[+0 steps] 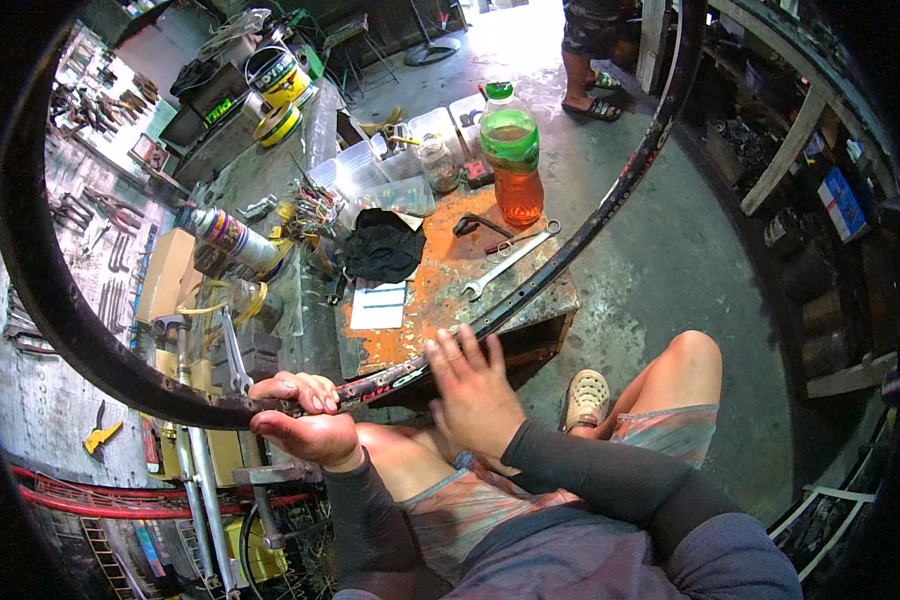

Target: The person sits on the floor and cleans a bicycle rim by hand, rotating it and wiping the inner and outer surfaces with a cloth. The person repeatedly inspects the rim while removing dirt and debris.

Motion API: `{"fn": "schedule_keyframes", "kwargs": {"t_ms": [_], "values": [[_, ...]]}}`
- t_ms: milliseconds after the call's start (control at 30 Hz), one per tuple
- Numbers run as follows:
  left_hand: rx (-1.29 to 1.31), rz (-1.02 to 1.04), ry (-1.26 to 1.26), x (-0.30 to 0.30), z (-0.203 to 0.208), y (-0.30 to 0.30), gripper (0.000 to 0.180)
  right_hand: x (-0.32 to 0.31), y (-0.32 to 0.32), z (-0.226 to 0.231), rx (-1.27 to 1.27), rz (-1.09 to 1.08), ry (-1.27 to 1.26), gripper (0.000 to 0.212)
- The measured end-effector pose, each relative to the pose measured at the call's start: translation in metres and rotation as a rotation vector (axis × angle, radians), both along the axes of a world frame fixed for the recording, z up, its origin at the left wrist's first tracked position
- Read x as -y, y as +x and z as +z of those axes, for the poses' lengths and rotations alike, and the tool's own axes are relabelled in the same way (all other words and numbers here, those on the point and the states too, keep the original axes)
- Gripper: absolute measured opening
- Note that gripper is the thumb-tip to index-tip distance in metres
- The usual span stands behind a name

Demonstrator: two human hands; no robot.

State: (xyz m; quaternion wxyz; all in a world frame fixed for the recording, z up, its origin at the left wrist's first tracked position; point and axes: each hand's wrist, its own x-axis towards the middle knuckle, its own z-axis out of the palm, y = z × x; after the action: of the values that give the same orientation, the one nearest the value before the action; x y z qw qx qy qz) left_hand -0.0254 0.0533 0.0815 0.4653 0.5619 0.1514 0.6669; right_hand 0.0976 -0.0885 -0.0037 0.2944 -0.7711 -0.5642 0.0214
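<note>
In the head view, the left hand [305, 420] grips the black wheel rim [190, 403] before the body (its top is cut off). The right hand [475, 395], open, hides a stretch; contact is unclear. Dark cloth [385, 245] covers some counter [440, 250].

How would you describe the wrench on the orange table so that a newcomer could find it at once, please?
Just beyond the black wheel rim is a worn orange tabletop. On its right side, nearer than the green-and-red bottle, lies the wrench. Its long silver body sets it apart from the dark, bent tool beside it.
</note>
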Motion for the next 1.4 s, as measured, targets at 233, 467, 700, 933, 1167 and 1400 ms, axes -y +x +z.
{"fn": "schedule_keyframes", "kwargs": {"t_ms": [233,467,700,933,1167,1400], "values": [[-0.005,0.026,0.007,0.001,0.001,0.0,0.064,0.0,-0.01,0.003,-0.027,0.111,0.076,0.083],[0.045,0.028,0.006,0.0,-0.004,-0.001,0.066,-0.019,-0.065,0.041,-0.327,0.22,0.35,0.072],[0.009,-0.063,-0.003,-0.005,-0.006,-0.003,0.067,-0.005,-0.006,0.011,-0.039,-0.06,0.075,0.078],[0.023,-0.023,0.036,0.0,-0.006,-0.003,0.067,-0.02,-0.047,0.029,-0.271,0.245,0.316,0.069],[-0.002,0.005,0.029,-0.001,-0.007,-0.004,0.072,-0.005,-0.009,0.005,-0.056,-0.028,-0.056,0.083],[0.002,0.036,0.035,0.001,-0.004,0.003,0.072,-0.011,-0.023,0.015,-0.135,0.174,0.191,0.086]]}}
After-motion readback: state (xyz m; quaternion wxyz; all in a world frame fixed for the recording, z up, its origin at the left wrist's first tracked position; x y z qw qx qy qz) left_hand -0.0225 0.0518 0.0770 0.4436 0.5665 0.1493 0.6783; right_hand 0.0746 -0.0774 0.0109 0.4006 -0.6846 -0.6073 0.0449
